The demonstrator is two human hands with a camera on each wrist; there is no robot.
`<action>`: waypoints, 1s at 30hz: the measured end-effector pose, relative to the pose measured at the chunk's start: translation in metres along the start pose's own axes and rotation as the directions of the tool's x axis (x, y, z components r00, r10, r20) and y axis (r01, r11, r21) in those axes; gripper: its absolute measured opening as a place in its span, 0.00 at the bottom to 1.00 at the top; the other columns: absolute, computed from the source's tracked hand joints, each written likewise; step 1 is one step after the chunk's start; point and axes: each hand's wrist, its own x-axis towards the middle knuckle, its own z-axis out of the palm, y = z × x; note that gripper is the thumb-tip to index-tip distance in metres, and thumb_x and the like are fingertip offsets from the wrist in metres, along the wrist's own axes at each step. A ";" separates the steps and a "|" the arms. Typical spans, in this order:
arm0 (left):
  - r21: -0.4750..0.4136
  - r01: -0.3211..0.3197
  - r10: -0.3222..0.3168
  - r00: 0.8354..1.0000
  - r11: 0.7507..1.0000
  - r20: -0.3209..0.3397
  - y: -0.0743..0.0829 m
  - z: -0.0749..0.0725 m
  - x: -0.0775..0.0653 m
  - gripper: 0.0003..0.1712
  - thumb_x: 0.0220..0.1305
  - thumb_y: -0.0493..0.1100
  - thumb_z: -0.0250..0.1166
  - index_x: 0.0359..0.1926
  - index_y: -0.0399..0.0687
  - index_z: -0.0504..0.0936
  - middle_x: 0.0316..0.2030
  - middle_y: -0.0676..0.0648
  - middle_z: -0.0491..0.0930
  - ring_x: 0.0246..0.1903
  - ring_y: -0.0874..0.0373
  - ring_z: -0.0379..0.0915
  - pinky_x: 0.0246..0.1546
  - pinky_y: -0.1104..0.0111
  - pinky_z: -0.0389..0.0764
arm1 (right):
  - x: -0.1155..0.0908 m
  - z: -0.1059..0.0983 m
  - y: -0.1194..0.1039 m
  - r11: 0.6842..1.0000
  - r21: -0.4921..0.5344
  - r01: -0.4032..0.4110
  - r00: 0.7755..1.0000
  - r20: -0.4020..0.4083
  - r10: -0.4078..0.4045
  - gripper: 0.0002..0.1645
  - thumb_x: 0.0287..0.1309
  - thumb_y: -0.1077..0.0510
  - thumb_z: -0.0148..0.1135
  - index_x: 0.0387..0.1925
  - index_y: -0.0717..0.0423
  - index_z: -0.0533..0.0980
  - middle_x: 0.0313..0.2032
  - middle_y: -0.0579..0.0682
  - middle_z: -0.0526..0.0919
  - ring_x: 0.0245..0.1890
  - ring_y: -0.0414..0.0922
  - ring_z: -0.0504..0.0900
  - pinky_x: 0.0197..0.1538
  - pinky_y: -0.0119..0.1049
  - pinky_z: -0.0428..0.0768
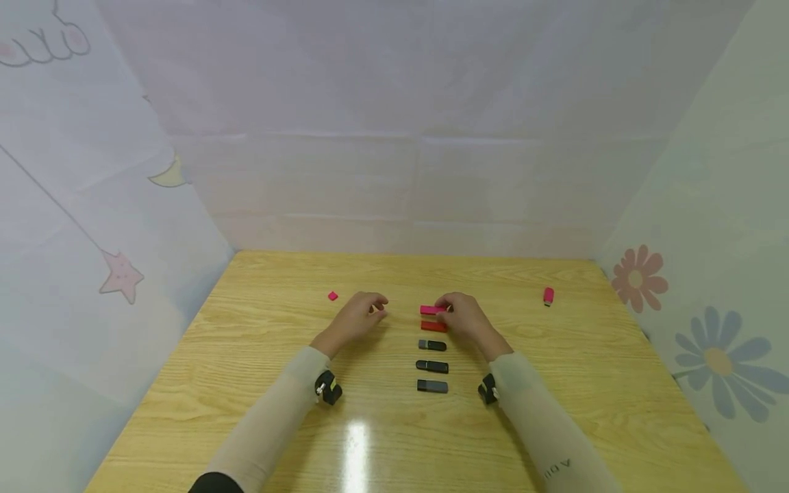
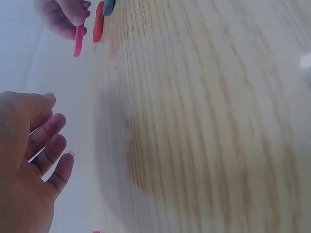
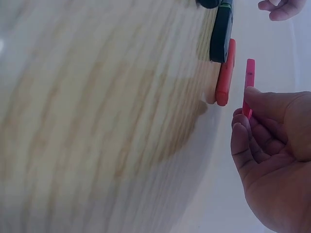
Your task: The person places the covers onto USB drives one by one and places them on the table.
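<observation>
My right hand (image 1: 464, 313) pinches a pink USB stick (image 1: 427, 310) between thumb and fingers at the far end of a column of sticks. In the right wrist view, the pink stick (image 3: 250, 73) juts out past the thumb. Just nearer lies a red USB stick (image 1: 433, 326), apart from the held one. My left hand (image 1: 357, 316) hovers to the left with fingers loosely bent and nothing in them. Beyond it, to the left, lies a small pink cap (image 1: 333, 296).
Toward me, the column continues with a grey-and-black USB stick (image 1: 433, 345), a black one (image 1: 432, 366) and a dark grey one (image 1: 432, 386). Far right lies another pink USB stick (image 1: 548, 296) with its metal plug showing. Cloth walls (image 1: 394, 171) bound the wooden table (image 1: 259, 383).
</observation>
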 end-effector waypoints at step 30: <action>-0.037 0.080 -0.081 0.995 0.996 -0.054 -0.025 -0.022 -0.014 0.18 0.73 0.41 0.63 0.59 0.40 0.80 0.50 0.44 0.82 0.52 0.48 0.73 0.51 0.56 0.79 | 0.010 0.006 0.007 0.998 -0.054 -0.034 0.998 0.045 0.036 0.13 0.66 0.62 0.65 0.50 0.61 0.83 0.50 0.58 0.82 0.48 0.53 0.80 0.53 0.50 0.80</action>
